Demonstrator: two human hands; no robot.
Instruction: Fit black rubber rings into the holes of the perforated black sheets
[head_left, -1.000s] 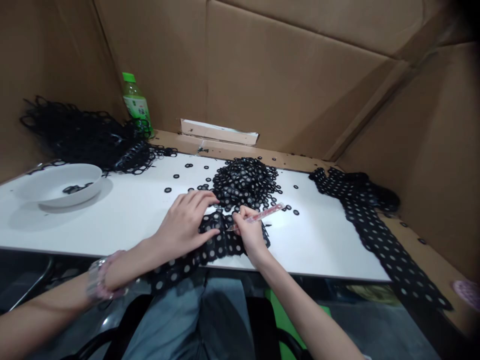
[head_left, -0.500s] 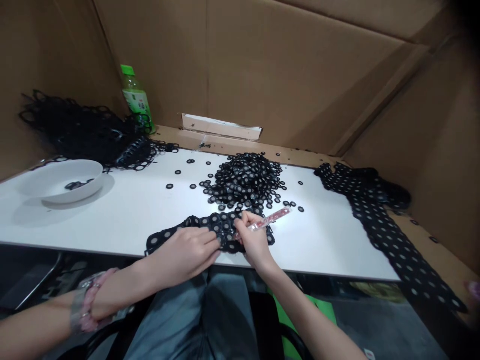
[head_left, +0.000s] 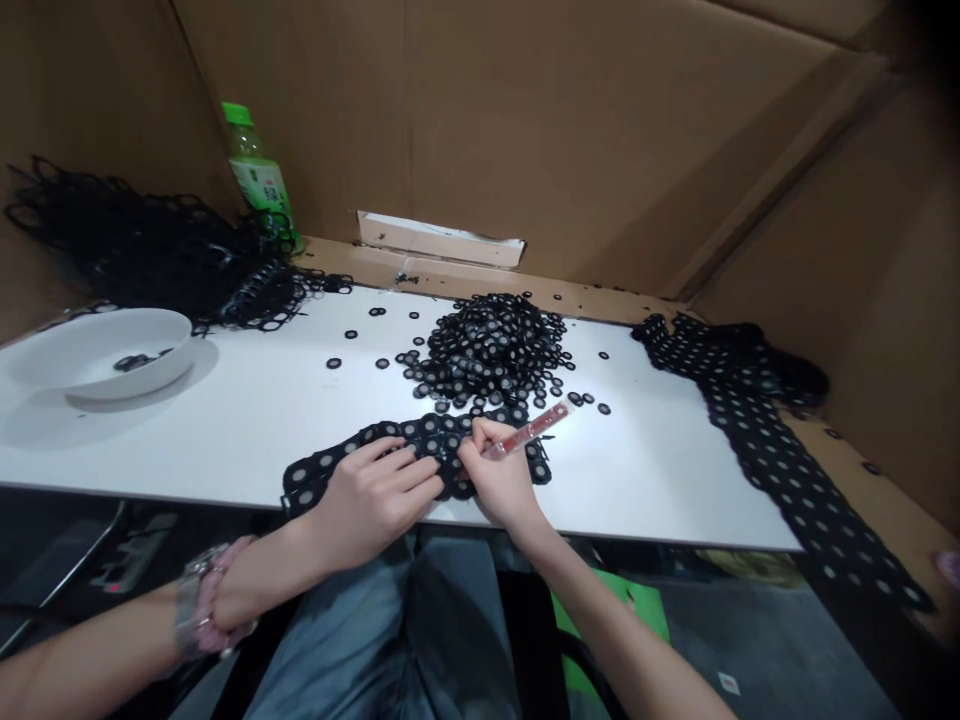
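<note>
A strip of black rubbery sheet [head_left: 324, 462] with rows of pale-centred rings lies along the table's front edge. My left hand [head_left: 379, 495] rests on it, fingers stretched out and slightly apart. Close to its right, my right hand [head_left: 501, 478] is closed in a pen-like grip around a slim tool with a reddish, clear-covered handle [head_left: 534, 426]. The tool's handle slants up to the right; its working tip is hidden behind my fingers and cannot be made out. Just beyond the strip is a heap of small black rings [head_left: 491, 350].
A white bowl [head_left: 154, 375] with a few black pieces stands at left. Behind it are a tangle of black cut-out webbing [head_left: 165, 255] and a green-capped bottle [head_left: 259, 180]. Another dotted black strip [head_left: 780, 470] hangs over the right edge. Cardboard walls [head_left: 570, 130] enclose the table [head_left: 637, 480].
My left hand's fingers have spread and reach a little farther up the strip. My right hand has shifted slightly left and up with the tool. The whole view has tilted a little.
</note>
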